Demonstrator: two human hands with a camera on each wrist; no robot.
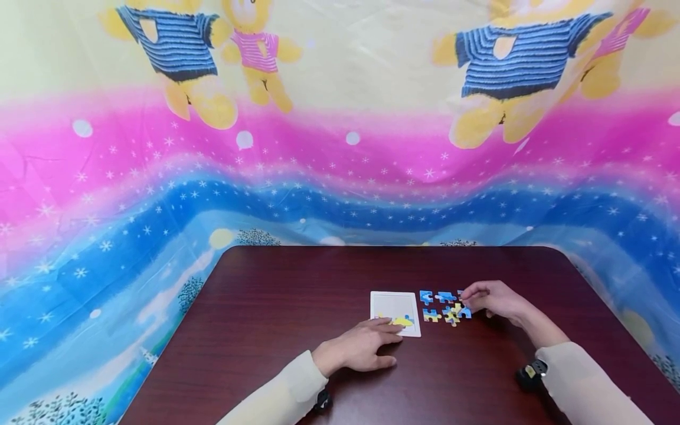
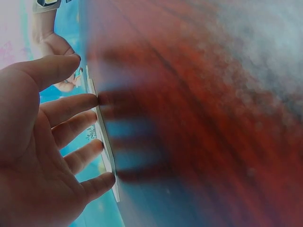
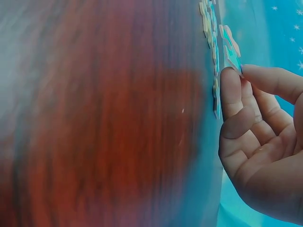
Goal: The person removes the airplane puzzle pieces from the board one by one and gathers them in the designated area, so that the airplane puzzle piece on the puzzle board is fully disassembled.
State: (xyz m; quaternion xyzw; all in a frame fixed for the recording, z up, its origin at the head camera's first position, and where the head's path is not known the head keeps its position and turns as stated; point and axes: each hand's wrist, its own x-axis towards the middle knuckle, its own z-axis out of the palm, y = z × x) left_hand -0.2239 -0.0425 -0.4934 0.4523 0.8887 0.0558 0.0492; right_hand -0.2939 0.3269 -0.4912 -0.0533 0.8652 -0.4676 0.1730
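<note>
pink, blue and cream cloth (image 1: 340, 177) hangs beyond the white-rimmed tray (image 1: 392, 303), and a dark red-brown table (image 1: 297, 283) spreads on all sides of it. pale sleeves (image 1: 278, 395) reach in from its near side, one to its left, one to its right.

the left hand (image 1: 363, 344) is nearer to the tray: its fingers are spread and lie at the near left corner, the tips on or against the tray. the right hand (image 1: 495, 299) is out to the tray's right, past the loose pieces (image 1: 445, 297), thumb and fingertip pinching one puzzle piece (image 3: 232, 56). the relation that counts, as i judge it: from that pinched piece the tray lies to the left, with the loose pieces in between. the tray's long axis seems to run away from the person, though the slant makes this unsure; the pinched piece shows no clear long axis. yellow and blue patches (image 1: 402, 320) sit in the tray's near half; print or fitted pieces, i cannot tell.

counted: one cloth, one table, two sleeves, two hands, one tray, two black wrist devices (image 1: 531, 373), one pinched piece. right of the tray at least five loose pieces show: two in the far row, three in the near row, the last two crowded together. the right hand hides that end, so the full number stays uncertain.
</note>
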